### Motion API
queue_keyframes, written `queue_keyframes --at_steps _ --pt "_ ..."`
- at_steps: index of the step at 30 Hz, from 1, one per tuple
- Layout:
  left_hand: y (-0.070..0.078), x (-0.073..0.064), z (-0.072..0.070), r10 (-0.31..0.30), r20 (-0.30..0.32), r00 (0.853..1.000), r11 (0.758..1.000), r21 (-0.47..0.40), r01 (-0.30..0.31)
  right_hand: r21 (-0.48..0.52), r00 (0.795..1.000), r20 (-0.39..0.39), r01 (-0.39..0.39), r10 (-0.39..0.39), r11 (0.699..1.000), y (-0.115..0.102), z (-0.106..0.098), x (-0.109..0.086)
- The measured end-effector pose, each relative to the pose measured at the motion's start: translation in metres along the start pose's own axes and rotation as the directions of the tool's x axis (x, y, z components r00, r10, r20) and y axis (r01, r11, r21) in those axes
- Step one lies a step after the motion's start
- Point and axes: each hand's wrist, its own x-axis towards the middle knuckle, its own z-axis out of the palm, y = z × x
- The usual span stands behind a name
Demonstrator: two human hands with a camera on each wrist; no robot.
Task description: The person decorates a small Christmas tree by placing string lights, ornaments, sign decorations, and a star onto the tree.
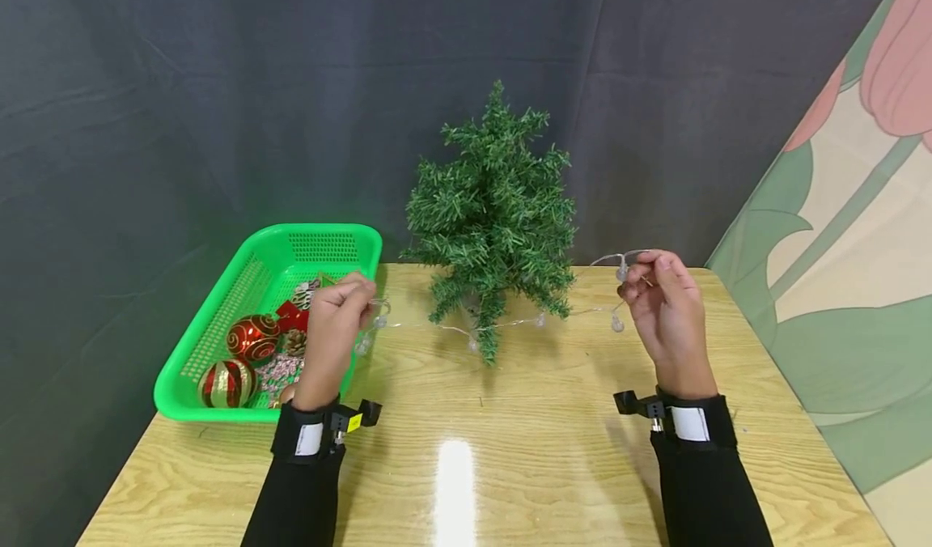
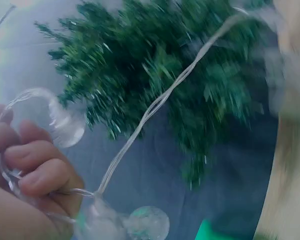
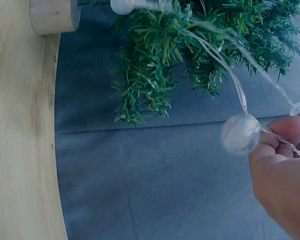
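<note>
A string of lights with clear round bulbs stretches between the two hands, its wire (image 1: 510, 323) passing in front of a small green Christmas tree (image 1: 495, 207). The left hand (image 1: 336, 328) pinches one end part of the string, with clear bulbs (image 2: 149, 223) dangling by the fingers. On the other side the right hand (image 1: 668, 316) holds the string between thumb and fingers; a bulb (image 3: 241, 134) hangs close to the fingertips. From the right hand a second stretch of wire (image 1: 604, 259) runs back toward the tree's right side. The tree stands upright on a wooden base (image 3: 52, 16).
A green plastic basket (image 1: 211, 328) stands left of the tree, partly behind the left hand. In it lie a red bauble (image 1: 253, 337), a red-and-gold striped bauble (image 1: 227, 383), a pinecone (image 1: 294, 342) and other ornaments. Dark cloth (image 1: 291, 126) hangs behind the wooden table (image 1: 539, 458).
</note>
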Motion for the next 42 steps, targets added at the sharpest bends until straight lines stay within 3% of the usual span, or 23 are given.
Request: queue_keyframes --at_steps 2,4,8,12,17,19,21,24,26,27,29,33,35,37,39,42 --pt "-0.003 0.002 0.002 0.000 0.017 1.000 0.994 0.112 -0.002 -0.033 0.999 0.024 -0.020 0.021 0.999 0.001 0.001 -0.001" --pt "-0.010 0.003 0.006 -0.042 0.071 0.997 0.980 0.199 0.027 -0.077 0.997 0.060 -0.040 0.045 0.996 0.002 0.002 -0.002" --pt "-0.036 0.002 0.021 -0.180 0.198 0.964 0.934 0.343 0.104 -0.159 0.981 0.179 -0.050 0.078 0.986 0.004 0.005 -0.005" --pt "-0.060 -0.002 0.040 -0.282 0.307 0.909 0.870 0.482 0.107 -0.209 0.938 0.338 -0.010 0.082 0.978 0.007 0.009 -0.008" --pt "-0.070 -0.012 0.060 -0.395 0.438 0.807 0.832 0.543 0.112 -0.255 0.869 0.486 0.040 0.093 0.966 0.010 0.017 -0.008" --pt "-0.073 -0.016 0.066 -0.406 0.480 0.778 0.835 0.540 0.103 -0.265 0.854 0.512 0.052 0.095 0.963 0.011 0.020 -0.008" --pt "-0.077 -0.018 0.071 -0.391 0.523 0.757 0.849 0.523 0.076 -0.267 0.847 0.523 0.060 0.092 0.962 0.011 0.021 -0.008" --pt "-0.079 -0.019 0.074 -0.355 0.570 0.741 0.875 0.481 0.049 -0.263 0.853 0.515 0.064 0.084 0.963 0.011 0.020 -0.007" --pt "-0.077 -0.019 0.072 -0.353 0.577 0.736 0.885 0.460 0.063 -0.254 0.869 0.490 0.062 0.073 0.965 0.010 0.018 -0.007" --pt "-0.075 -0.018 0.069 -0.358 0.571 0.739 0.886 0.459 0.074 -0.251 0.881 0.468 0.057 0.070 0.966 0.010 0.017 -0.007" --pt "-0.067 -0.016 0.061 -0.361 0.541 0.760 0.883 0.461 0.092 -0.220 0.911 0.407 0.033 0.061 0.975 0.009 0.013 -0.005" --pt "-0.042 -0.011 0.043 -0.323 0.459 0.828 0.884 0.459 0.090 -0.023 0.960 0.271 -0.058 0.062 0.998 0.011 0.002 0.000" --pt "-0.026 -0.008 0.034 -0.271 0.425 0.864 0.901 0.427 0.073 0.081 0.974 0.217 -0.092 0.072 0.992 0.012 -0.004 0.002" --pt "-0.013 -0.006 0.026 -0.219 0.408 0.886 0.932 0.358 0.065 0.148 0.979 0.180 -0.123 0.096 0.981 0.014 -0.009 0.003" --pt "-0.002 -0.005 0.017 -0.180 0.400 0.899 0.955 0.291 0.061 0.137 0.984 0.138 -0.133 0.114 0.982 0.015 -0.013 0.004" --pt "0.007 -0.006 0.005 -0.161 0.406 0.900 0.979 0.183 0.092 0.123 0.985 0.114 -0.141 0.127 0.982 0.015 -0.016 0.004"
